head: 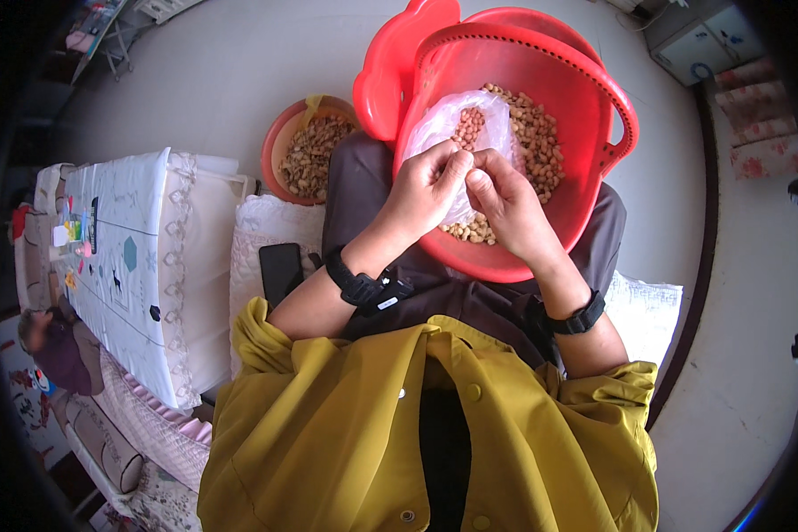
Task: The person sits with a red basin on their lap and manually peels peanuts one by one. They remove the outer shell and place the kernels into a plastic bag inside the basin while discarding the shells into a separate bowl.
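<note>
A red plastic tub rests on my lap, with unshelled peanuts inside. In it lies a translucent plastic bag holding shelled reddish peanut kernels. Above the bag, my left hand and my right hand meet at the fingertips, thumbs and forefingers pinched together. Whatever small thing may be between them is hidden by the fingers. More pale peanuts show below the bag, partly behind my right hand. A round basin of peanut shells stands on the floor at the left.
A red plastic piece with a wavy edge adjoins the tub. Left of me, a black phone lies on a quilted white cover. A cloth-covered table stands farther left, with another person beyond it. A cabinet stands at upper right.
</note>
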`<action>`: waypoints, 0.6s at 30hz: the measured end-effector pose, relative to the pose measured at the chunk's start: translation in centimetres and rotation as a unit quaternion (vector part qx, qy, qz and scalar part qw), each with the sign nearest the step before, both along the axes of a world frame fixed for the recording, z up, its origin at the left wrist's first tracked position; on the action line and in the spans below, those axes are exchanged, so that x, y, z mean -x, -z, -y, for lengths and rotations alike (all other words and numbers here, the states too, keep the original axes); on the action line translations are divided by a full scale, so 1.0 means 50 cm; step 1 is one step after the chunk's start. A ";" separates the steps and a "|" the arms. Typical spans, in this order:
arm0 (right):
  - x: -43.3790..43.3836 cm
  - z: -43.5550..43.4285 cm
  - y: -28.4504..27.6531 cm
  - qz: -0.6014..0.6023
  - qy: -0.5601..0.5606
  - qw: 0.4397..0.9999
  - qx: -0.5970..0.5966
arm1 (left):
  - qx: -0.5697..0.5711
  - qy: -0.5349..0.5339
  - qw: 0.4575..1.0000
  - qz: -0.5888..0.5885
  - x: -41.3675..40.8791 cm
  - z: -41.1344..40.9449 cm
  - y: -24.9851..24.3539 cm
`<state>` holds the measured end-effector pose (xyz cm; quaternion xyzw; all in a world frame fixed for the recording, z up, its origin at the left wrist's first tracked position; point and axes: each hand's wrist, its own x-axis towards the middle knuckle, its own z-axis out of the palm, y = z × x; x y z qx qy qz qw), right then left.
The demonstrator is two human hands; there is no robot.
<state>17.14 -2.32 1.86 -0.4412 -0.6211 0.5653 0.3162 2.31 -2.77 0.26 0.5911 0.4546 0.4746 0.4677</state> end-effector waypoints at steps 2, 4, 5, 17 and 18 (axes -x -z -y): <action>0.006 0.005 -0.012 0.019 0.009 0.998 -0.053 | -0.024 -0.014 0.999 0.019 -0.003 -0.001 0.002; 0.008 0.008 -0.015 0.030 0.013 0.995 -0.099 | -0.044 -0.026 0.998 0.026 -0.004 0.000 0.003; 0.009 0.008 -0.012 0.030 0.013 0.992 -0.119 | -0.051 -0.030 0.998 0.025 -0.003 0.001 0.001; 0.037 0.012 0.005 -0.069 0.042 0.995 0.063 | -0.149 -0.131 0.970 -0.137 -0.015 -0.003 0.011; 0.039 0.015 0.007 -0.074 0.049 0.994 0.062 | -0.152 -0.126 0.969 -0.151 -0.014 -0.001 0.013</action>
